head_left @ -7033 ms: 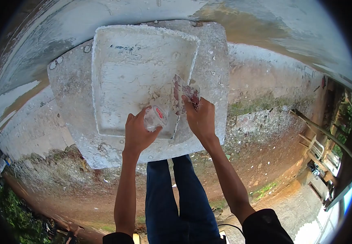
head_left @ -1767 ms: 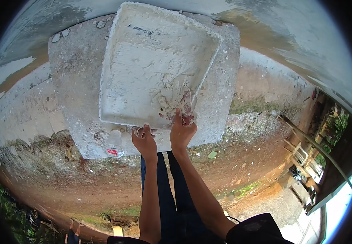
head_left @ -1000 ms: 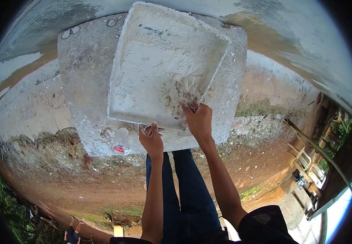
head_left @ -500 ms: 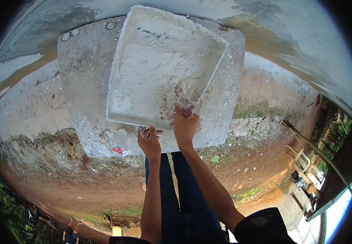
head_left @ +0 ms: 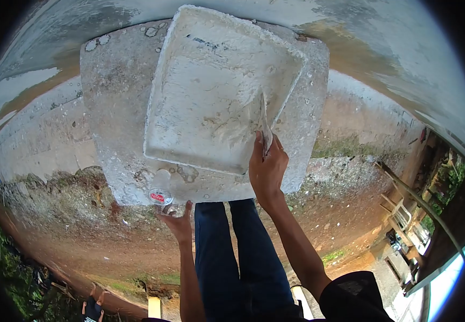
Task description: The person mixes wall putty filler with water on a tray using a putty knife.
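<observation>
My right hand (head_left: 269,166) grips a thin, flat scraper (head_left: 265,124) smeared with white paste, seen edge-on over the lower right of a tray (head_left: 154,115). The shallow, rectangular tray has a crusted rim and holds a layer of wet whitish paste (head_left: 205,96). Lower left, my left hand (head_left: 177,222) is open, thumb and fingers apart, right at a clear plastic cup (head_left: 160,194) with a red label. The cup is on the board (head_left: 114,123) close to its front edge; some left fingertips are partly hidden by it.
The worn grey board carries the tray, with a stained wall (head_left: 361,32) behind it. Below are bare dirt ground (head_left: 130,241) and my legs in jeans (head_left: 216,247). A wooden pole (head_left: 420,198) and a pale chair (head_left: 401,217) stand right. Another person (head_left: 92,308) is far off, lower left.
My left hand has left the tray's front rim and moved left and down to the cup. The right hand has shifted right, turning the scraper from flat to edge-on.
</observation>
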`<state>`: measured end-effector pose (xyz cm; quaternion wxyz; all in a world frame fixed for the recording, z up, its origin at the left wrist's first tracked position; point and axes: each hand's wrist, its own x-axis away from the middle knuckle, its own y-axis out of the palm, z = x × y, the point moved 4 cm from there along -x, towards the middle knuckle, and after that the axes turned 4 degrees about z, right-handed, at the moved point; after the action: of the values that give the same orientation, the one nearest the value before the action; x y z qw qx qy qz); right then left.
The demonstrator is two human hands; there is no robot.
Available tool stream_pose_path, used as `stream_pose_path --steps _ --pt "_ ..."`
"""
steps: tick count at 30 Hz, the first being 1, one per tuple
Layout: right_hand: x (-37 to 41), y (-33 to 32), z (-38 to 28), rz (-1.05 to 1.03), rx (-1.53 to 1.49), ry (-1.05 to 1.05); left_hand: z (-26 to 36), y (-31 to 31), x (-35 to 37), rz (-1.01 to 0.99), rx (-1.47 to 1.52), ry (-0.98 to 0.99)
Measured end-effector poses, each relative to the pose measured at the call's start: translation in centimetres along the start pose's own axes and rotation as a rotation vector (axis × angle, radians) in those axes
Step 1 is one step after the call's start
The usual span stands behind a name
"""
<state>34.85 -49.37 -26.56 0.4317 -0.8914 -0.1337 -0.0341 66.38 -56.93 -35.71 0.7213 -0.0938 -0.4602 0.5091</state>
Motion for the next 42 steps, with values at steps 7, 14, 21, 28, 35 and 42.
stream_pose_path --steps 7,14,21,28,35,42 --pt "2.1 7.2 0.0 -0.263 0.699 -0.3 2.6 1.8 -3.2 0.215 0.105 0.268" --pt "5.6 8.5 0.6 -0.229 0.941 -0.531 2.5 3.1 -4.9 0.215 0.384 0.272" --pt "5.9 5.0 0.2 -0.334 0.521 -0.377 0.5 2.2 -5.9 0.22 0.285 0.365" --pt "0.9 -1.5 3.2 -0.161 -0.231 0.229 11.5 0.6 -2.5 -0.139 0.105 0.456" --pt "-1.1 -1.1 6.3 -0.084 -0.501 0.491 17.7 6.9 -1.8 -0.425 -0.198 0.722" --pt "-1.3 -1.7 6.2 -0.021 -0.629 0.576 20.7 10.2 -1.7 -0.472 -0.303 0.674"
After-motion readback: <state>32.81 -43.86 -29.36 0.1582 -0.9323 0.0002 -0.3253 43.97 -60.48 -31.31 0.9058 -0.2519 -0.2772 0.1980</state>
